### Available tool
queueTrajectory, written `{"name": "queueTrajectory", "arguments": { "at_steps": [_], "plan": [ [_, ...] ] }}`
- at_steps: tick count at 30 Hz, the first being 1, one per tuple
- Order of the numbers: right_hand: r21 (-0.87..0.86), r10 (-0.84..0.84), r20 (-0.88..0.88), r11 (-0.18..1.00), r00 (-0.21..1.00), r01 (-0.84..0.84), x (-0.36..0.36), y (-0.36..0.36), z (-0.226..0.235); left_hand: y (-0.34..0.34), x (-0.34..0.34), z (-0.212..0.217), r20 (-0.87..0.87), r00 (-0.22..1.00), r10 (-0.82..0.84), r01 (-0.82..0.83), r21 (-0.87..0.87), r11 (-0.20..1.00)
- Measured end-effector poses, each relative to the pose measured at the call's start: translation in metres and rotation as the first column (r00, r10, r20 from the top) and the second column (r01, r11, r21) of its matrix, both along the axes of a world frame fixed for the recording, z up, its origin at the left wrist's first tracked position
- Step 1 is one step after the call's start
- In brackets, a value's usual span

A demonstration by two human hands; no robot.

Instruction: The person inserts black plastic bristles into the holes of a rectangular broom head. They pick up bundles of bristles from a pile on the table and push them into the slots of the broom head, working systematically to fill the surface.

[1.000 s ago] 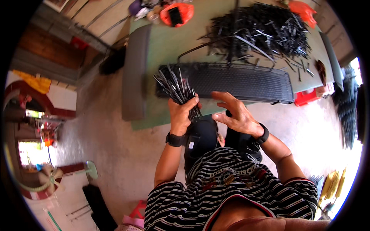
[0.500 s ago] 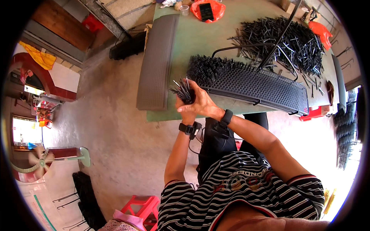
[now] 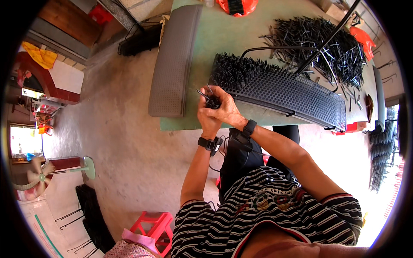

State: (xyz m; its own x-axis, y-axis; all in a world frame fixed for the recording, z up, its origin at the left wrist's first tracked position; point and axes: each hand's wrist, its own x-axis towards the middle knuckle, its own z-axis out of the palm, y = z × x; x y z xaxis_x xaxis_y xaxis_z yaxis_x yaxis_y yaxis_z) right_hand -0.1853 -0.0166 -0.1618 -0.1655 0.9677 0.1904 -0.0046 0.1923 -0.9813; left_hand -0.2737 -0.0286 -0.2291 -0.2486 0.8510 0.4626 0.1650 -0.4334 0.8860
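My left hand (image 3: 207, 118) grips a bundle of thin black pins (image 3: 211, 100) at the near edge of the green table (image 3: 223, 38). My right hand (image 3: 227, 109) lies over the same bundle, fingers pinching its pins. Just right of both hands rests a long dark perforated panel (image 3: 292, 96), its left end bristling with inserted black pins (image 3: 236, 71). Both wrists carry black bands.
A loose heap of black pins (image 3: 322, 43) covers the table's far right. A grey perforated panel (image 3: 174, 64) hangs off the table's left side. An orange tray (image 3: 236, 6) sits at the far edge. A red stool (image 3: 150, 228), a standing fan (image 3: 38, 176) and black racks (image 3: 92, 215) stand on the concrete floor.
The view has swung so the table sits further right. My two hands have come together on the bundle, which looks smaller and tighter than a second ago.
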Motion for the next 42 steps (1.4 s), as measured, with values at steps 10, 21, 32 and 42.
{"name": "queueTrajectory", "arguments": {
  "at_steps": [10,21,32,42],
  "plan": [
    [-0.099,0.063,-0.016,0.993,0.998,-0.064,0.005,-0.009,0.003,-0.007,0.009,-0.004,0.008,0.997,0.076,-0.075,-0.103,0.992],
    [-0.19,0.201,0.323,0.971,0.925,-0.145,0.032,0.002,0.044,-0.01,0.007,-0.011,-0.272,0.958,0.093,-0.103,-0.019,0.995],
    [0.224,-0.103,0.488,0.975,0.867,-0.01,0.03,0.011,0.046,-0.01,0.005,-0.008,-0.183,0.983,0.023,-0.046,-0.123,0.991],
    [0.206,0.242,0.505,0.898,0.829,-0.388,0.049,0.032,0.055,-0.007,-0.002,-0.019,-0.222,0.974,-0.046,0.009,-0.166,0.986]
  ]
}}
